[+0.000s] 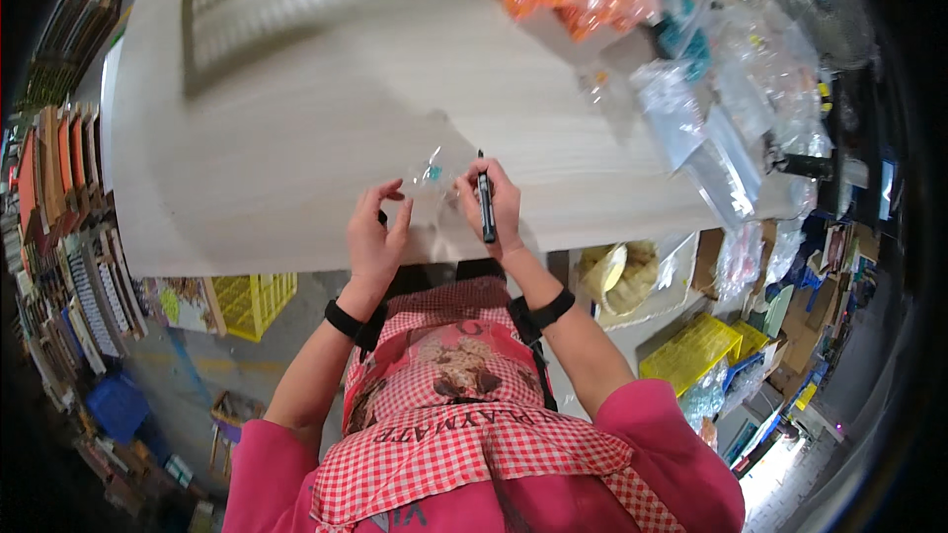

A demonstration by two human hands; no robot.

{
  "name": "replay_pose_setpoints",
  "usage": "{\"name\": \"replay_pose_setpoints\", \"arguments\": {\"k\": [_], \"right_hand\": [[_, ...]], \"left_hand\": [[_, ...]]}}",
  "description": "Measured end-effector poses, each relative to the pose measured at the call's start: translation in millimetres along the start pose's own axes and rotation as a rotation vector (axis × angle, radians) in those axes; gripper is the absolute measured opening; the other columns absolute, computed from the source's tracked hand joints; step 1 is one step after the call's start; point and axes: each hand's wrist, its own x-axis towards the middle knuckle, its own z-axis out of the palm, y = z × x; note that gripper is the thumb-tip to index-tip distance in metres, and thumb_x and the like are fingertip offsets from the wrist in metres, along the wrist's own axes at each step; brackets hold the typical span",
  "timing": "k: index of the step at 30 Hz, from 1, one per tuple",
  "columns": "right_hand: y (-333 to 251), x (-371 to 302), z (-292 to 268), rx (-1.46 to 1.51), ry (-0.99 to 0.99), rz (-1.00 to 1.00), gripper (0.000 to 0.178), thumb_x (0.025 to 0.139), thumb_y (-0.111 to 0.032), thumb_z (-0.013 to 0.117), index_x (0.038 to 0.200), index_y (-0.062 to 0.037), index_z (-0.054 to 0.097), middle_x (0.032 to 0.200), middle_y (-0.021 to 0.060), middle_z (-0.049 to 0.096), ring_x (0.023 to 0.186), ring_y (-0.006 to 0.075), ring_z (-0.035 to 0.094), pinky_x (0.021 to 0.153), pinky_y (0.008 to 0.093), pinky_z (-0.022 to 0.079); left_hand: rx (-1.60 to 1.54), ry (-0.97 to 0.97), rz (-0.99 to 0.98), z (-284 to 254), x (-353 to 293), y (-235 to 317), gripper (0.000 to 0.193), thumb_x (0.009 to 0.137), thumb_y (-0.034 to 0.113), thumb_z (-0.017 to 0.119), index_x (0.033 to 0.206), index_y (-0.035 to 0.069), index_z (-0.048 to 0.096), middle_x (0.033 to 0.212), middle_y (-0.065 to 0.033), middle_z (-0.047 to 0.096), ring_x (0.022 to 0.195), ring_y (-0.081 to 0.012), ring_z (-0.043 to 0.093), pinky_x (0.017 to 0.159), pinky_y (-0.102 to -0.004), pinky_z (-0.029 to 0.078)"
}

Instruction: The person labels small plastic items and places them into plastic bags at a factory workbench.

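Black marker (487, 212) in curled right hand (506, 205); left hand (378, 234) spread.

A slim black pen (486, 209) sits in the grip of a right hand (494, 199), its narrow end pointing toward the far side of a pale tabletop (296, 158) and its thicker end back toward the wearer. Just beside it, a small, clear plastic bag (422, 176) showing a teal piece (434, 174) lies between the two hands, its transparent outline and any contact with the left fingers (391, 187) hard to make out.
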Motion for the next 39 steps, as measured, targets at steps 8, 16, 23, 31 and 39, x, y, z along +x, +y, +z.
{"name": "replay_pose_setpoints", "arguments": {"k": [8, 16, 23, 31, 39], "right_hand": [[13, 3, 20, -0.385, 0.086, -0.377, 0.02, 0.077, 0.004, 0.068, 0.091, -0.0047, 0.056, 0.073, 0.01, 0.057, 0.062, 0.0247, 0.06, 0.057, 0.031, 0.048], [10, 0, 18, -0.521, 0.086, -0.435, 0.024, 0.074, 0.004, 0.069, 0.093, -0.005, 0.057, 0.075, 0.0098, 0.058, 0.067, 0.0252, 0.06, 0.059, 0.0328, 0.049], [3, -3, 15, -0.442, 0.105, -0.443, 0.022, 0.076, 0.001, 0.07, 0.094, -0.0072, 0.062, 0.072, 0.0078, 0.055, 0.063, 0.0228, 0.056, 0.054, 0.0317, 0.046], [4, -8, 15, -0.071, -0.137, -0.271, 0.029, 0.081, -0.005, 0.067, 0.108, -0.0025, 0.056, 0.072, 0.0052, 0.061, 0.056, 0.0064, 0.054, 0.051, 0.0227, 0.045], [11, -5, 8, -0.106, -0.217, -0.173, 0.014, 0.079, -0.006, 0.068, 0.087, -0.0052, 0.056, 0.066, 0.0042, 0.058, 0.055, 0.0103, 0.056, 0.052, 0.0252, 0.045]], "left_hand": [[0.572, -0.082, 0.777, 17, -6, -52, 0.038, 0.082, 0.006, 0.065, 0.12, 0.009, 0.063, 0.134, -0.0054, 0.056, 0.076, -0.0184, 0.058, 0.068, -0.0285, 0.05], [0.696, -0.05, 0.741, 14, 2, -64, 0.044, 0.081, 0.013, 0.063, 0.125, 0.016, 0.063, 0.138, 0.0041, 0.054, 0.068, -0.0155, 0.05, 0.064, -0.0254, 0.046], [0.737, 0.01, 0.779, 13, 3, -65, 0.049, 0.075, 0.014, 0.063, 0.124, 0.02, 0.063, 0.138, 0.0094, 0.054, 0.069, -0.0116, 0.049, 0.063, -0.023, 0.045], [0.699, 0.006, 0.766, 16, 4, -65, 0.045, 0.078, 0.017, 0.063, 0.123, 0.02, 0.064, 0.138, 0.01, 0.054, 0.068, -0.0112, 0.05, 0.062, -0.0229, 0.044], [0.618, 0.012, 0.756, 13, 4, -63, 0.038, 0.081, 0.011, 0.064, 0.118, 0.017, 0.065, 0.134, 0.0064, 0.058, 0.064, -0.0148, 0.049, 0.06, -0.0252, 0.045]]}}
